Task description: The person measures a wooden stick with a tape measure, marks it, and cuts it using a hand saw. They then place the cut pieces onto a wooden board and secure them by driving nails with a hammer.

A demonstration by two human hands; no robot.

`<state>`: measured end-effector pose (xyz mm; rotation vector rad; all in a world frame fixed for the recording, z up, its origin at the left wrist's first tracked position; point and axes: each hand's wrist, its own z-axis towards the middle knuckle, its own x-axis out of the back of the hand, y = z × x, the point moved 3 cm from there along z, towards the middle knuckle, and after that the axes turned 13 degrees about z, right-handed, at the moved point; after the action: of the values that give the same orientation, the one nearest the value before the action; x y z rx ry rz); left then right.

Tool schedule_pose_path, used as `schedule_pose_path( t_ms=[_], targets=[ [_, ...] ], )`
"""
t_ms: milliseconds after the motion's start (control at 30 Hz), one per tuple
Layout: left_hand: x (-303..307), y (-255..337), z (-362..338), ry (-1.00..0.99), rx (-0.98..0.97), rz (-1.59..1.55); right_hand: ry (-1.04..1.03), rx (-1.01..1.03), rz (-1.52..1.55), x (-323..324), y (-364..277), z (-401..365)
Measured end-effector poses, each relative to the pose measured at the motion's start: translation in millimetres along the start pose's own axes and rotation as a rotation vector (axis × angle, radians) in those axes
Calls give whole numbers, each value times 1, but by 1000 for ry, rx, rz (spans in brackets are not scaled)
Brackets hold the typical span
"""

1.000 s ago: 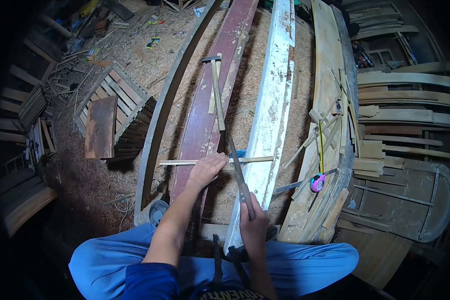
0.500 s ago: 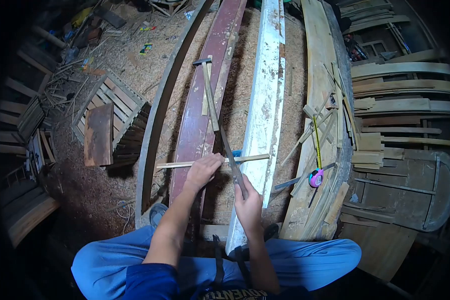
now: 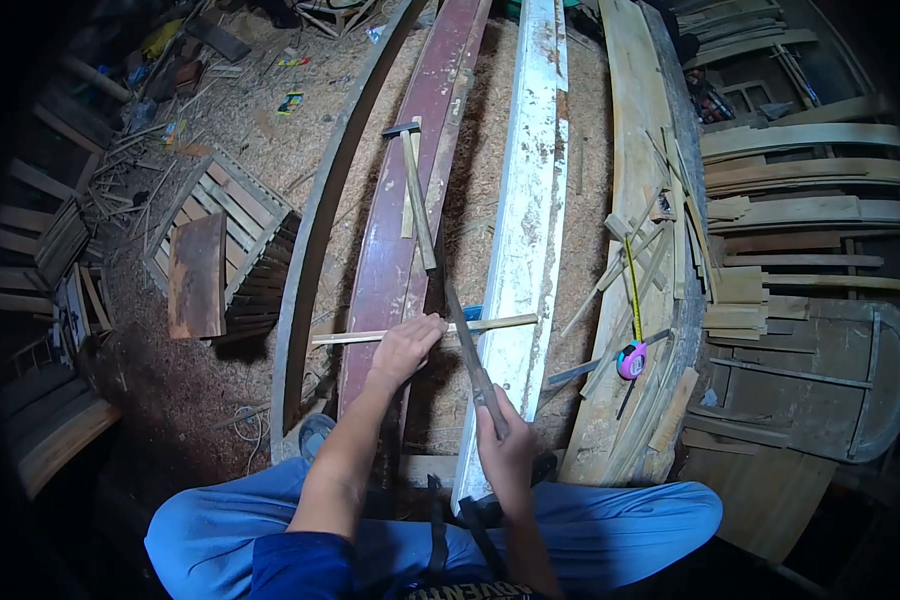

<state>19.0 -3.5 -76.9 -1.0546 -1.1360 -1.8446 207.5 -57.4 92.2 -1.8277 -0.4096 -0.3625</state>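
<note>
Okay, so go by the long white paint-chipped wooden plank (image 3: 520, 230). There's a thin, pale wooden strip (image 3: 505, 322) lying crosswise, right end on top of the plank, the rest running left over a gap and across a long maroon-painted board (image 3: 380, 255). Guessing that's for support on both sides.

Left hand (image 3: 407, 345) is just left of the plank, fingers folded down over the strip, probably so it won't skid. Can't see the thumb. Right hand (image 3: 503, 440) is over the plank's near end, fingers wrapped around a long, narrow dark tool (image 3: 462, 325), edge-on, so saw or file, can't tell. It slants across the strip by the plank's left edge; can't tell if they touch.

A dark-headed hammer with a wooden handle (image 3: 417, 205) lies left of the plank, and a round pink tape measure (image 3: 631, 360) sits right of it, both handy I'd say.
</note>
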Motion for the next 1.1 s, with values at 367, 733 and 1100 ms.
schedule_pose_path(
  t_ms=[367, 733, 1100],
  targets=[
    [4, 0, 1, 3, 3, 0, 4, -11, 47, 3, 2, -2],
    [2, 0, 0, 1, 5, 10, 56, -24, 235, -2, 7, 6],
    [-7, 6, -8, -83, -123, 48, 16, 63, 25, -18, 22, 18]
  ],
)
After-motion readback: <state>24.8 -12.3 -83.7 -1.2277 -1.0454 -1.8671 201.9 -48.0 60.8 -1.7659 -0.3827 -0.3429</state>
